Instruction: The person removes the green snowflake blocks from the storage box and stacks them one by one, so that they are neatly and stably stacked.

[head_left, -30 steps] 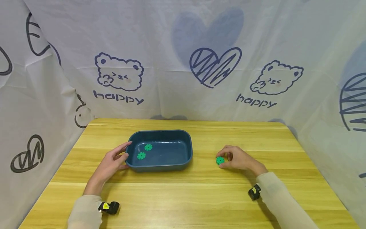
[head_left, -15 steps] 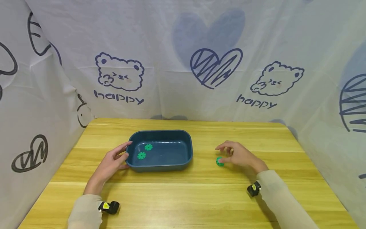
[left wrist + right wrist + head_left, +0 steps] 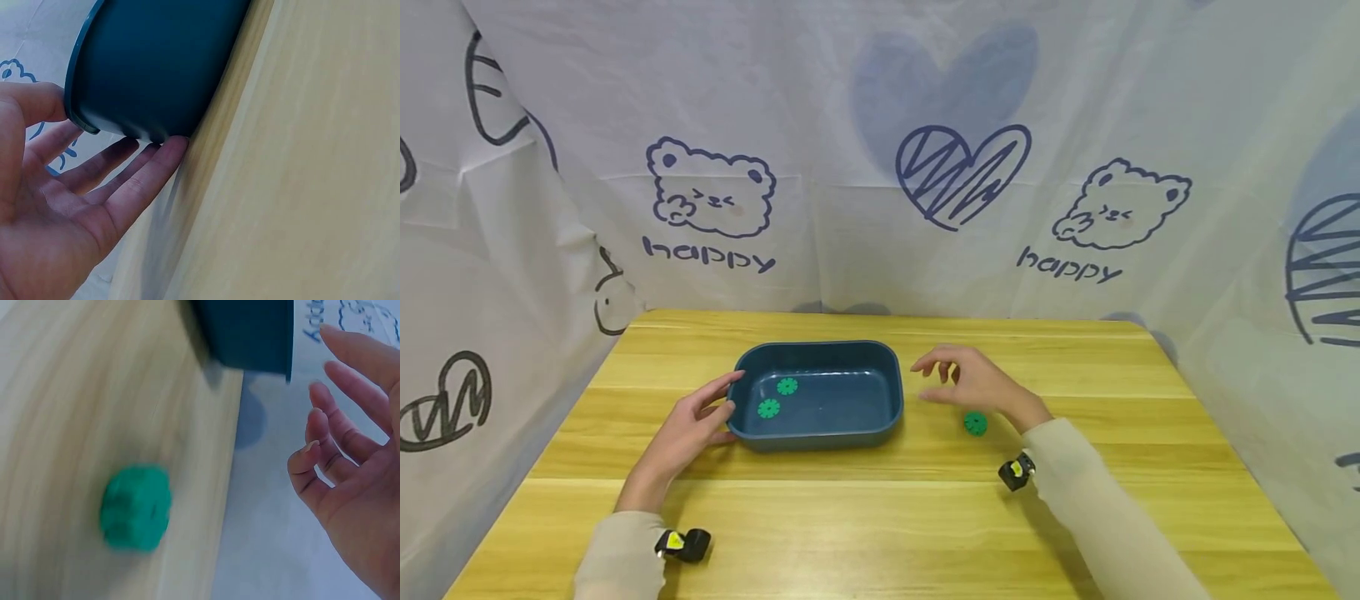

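A dark blue rectangular tub (image 3: 823,440) stands on the table, with two flat green notched discs, one farther back (image 3: 787,387) and one nearer (image 3: 768,408), lying at the left of its floor. My left hand (image 3: 688,429) touches the tub's left end, fingers fairly straight; the left wrist view has the fingertips (image 3: 177,147) against its outer wall. Between the tub and a small stack of green notched discs (image 3: 975,423) hovers my right hand (image 3: 973,379), fingers spread and holding nothing. In the right wrist view that stack (image 3: 136,508) looks thick and blurred on the wood.
The light wooden table (image 3: 850,533) runs back to a white cloth (image 3: 835,208) printed with bears and hearts. More cloth hangs at both sides. Black wrist cameras (image 3: 1017,472) sit at both sleeves.
My right hand has let go of the green disc stack and moved left and back toward the tub; the stack stays on the table. The left hand has kept its place.
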Available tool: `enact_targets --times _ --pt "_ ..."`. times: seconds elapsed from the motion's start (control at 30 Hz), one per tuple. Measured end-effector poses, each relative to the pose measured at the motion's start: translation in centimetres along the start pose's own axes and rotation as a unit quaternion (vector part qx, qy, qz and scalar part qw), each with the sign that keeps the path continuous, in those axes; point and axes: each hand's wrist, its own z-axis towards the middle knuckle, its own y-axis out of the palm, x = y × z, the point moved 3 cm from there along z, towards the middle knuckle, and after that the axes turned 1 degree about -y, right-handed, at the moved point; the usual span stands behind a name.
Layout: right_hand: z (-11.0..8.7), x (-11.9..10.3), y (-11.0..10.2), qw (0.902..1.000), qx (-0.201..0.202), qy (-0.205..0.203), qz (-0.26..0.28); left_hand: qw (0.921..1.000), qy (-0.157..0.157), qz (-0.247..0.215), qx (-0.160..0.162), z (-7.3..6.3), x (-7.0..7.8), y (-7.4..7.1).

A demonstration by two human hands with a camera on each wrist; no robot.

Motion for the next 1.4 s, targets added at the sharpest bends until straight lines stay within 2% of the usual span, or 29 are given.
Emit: enact_targets --times 0.3,0.47,0.73,0.97,1.17,1.4 --pt "3.3 -3.1 2.5 0.9986 -0.025 -0.044 0.017 1.0000 0.001 -0.002 -0.002 0.1 0.0 0.0" --pt "5.3 -4.5 4.6 0.9968 -0.037 -0.065 0.030 1.0000 0.001 0.000 -0.002 0.1 0.1 -0.1" --pt "8.1 -5.9 8.5 0.9948 -0.079 -0.056 0.033 1.0000 -0.001 0.000 -0.003 -0.1 0.2 0.0" --pt "10.4 -6.6 11.2 0.9942 -0.094 -0.029 0.044 1.0000 0.002 -0.001 -0.005 0.0 0.1 -0.1" --pt "12.2 -7.5 12.9 0.9939 -0.106 -0.024 0.014 1.0000 0.004 0.001 -0.008 -0.1 0.2 -0.1" --pt "12.9 -8.3 14.2 0.9908 -0.132 -0.025 -0.021 0.9999 0.002 0.009 -0.011 -0.1 0.3 -0.2"
